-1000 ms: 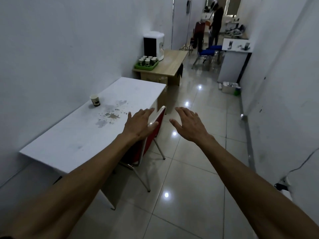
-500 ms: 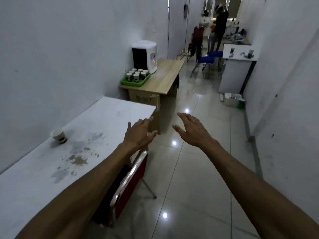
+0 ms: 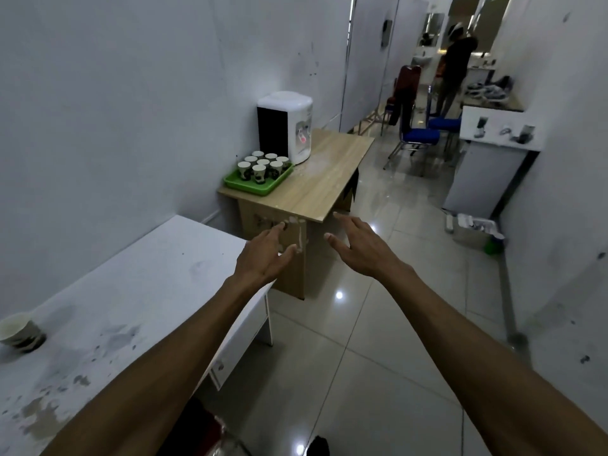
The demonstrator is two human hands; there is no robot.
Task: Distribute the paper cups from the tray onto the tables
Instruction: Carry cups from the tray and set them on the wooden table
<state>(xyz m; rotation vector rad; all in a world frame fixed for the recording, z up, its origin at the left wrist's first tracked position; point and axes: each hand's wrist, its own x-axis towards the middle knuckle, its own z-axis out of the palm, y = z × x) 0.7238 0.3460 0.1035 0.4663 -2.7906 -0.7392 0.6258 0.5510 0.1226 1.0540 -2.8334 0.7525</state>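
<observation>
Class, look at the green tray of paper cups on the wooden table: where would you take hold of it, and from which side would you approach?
Probably grip the green tray by its raised rim at the two short ends, one hand each, approaching from the table's open aisle side. The wall and the water dispenser block the other sides, and the upright paper cups call for a level, two-handed lift. Both the left hand and the right hand are free.

Two tables along the left wall, on a glossy tiled floor point(image 3: 378, 324).

The stained white table point(image 3: 138, 291) carries one paper cup point(image 3: 18, 330) near its wall edge. Beyond it, the wooden table point(image 3: 322, 179) holds a green tray point(image 3: 245, 185) of paper cups point(image 3: 263, 164) at its near wall corner, just beside a water dispenser point(image 3: 289, 126).
</observation>
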